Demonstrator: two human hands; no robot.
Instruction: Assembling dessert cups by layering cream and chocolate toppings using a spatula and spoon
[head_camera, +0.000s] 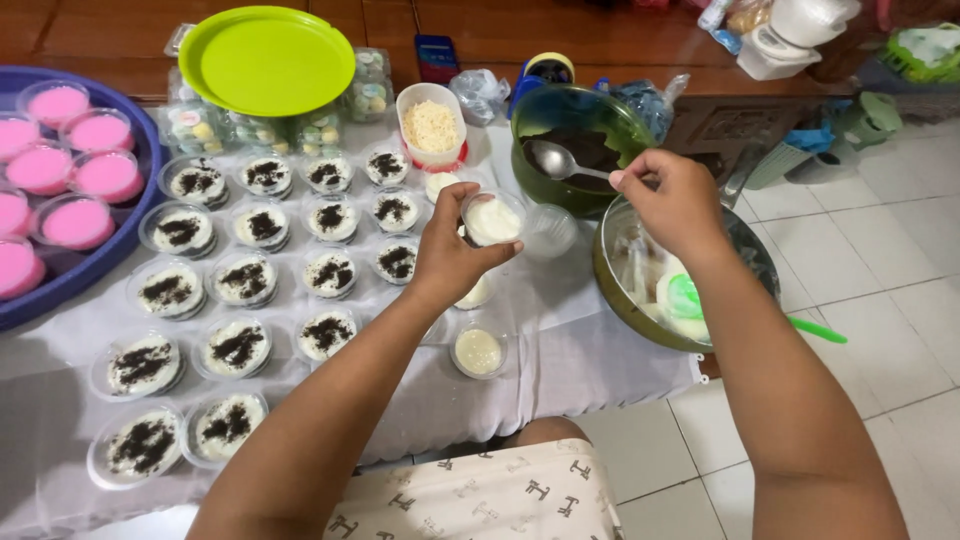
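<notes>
Head view: my left hand (450, 250) is closed round a small clear cup of white pudding (492, 218), fingers wrapped under and behind it, cup held upright above the white cloth (560, 360); my right hand (672, 195) is pinched shut on the handle of a metal spoon (556, 160), bowl end pointing left.

Key relation: spoon's long axis runs roughly left-right, handle at my rt hand, bowl end over the green bowl of dark crumbs (580, 140); the cup sits just below and left of the spoon bowl, near but apart; rt hand is the nearer one to the crumbs, lt hand to the cup.

Cup relative to lt hand: at the fingertips, up and to the right of the palm, open top facing up.

Round about: rows of crumb-topped cups (245, 280) to my left on the cloth; an untopped cup (478, 352) just below my lt wrist; a tub of pale shreds (431, 126) beyond; pink cups (75, 222) in a blue basin (60, 285) far left; a lime plate (265, 60) on stacked tubs; a second metal-rimmed bowl (610, 270) under my rt forearm, green-handled utensil (815, 330) sticking out of it.
</notes>
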